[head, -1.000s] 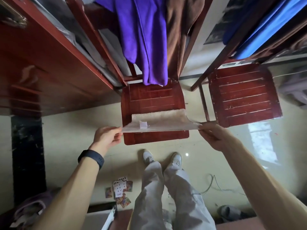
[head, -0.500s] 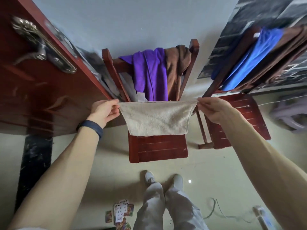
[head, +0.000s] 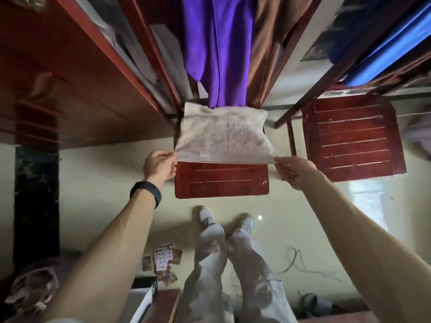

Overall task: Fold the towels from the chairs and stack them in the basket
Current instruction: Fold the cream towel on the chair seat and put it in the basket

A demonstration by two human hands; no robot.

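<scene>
Towel (head: 224, 134) spread flat over chair (head: 221, 180), near edge runs L-R btwn hands; left hand (head: 159, 164) & right hand (head: 295, 170) each pinch a near corner.

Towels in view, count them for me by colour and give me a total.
Cream towel: 1
Purple towel: 1
Brown towel: 1
Blue towel: 1
Total: 4 plainly visible

Blk wristband (head: 146, 193), grey trousers (head: 235, 280), white shoes (head: 206, 217)
</scene>
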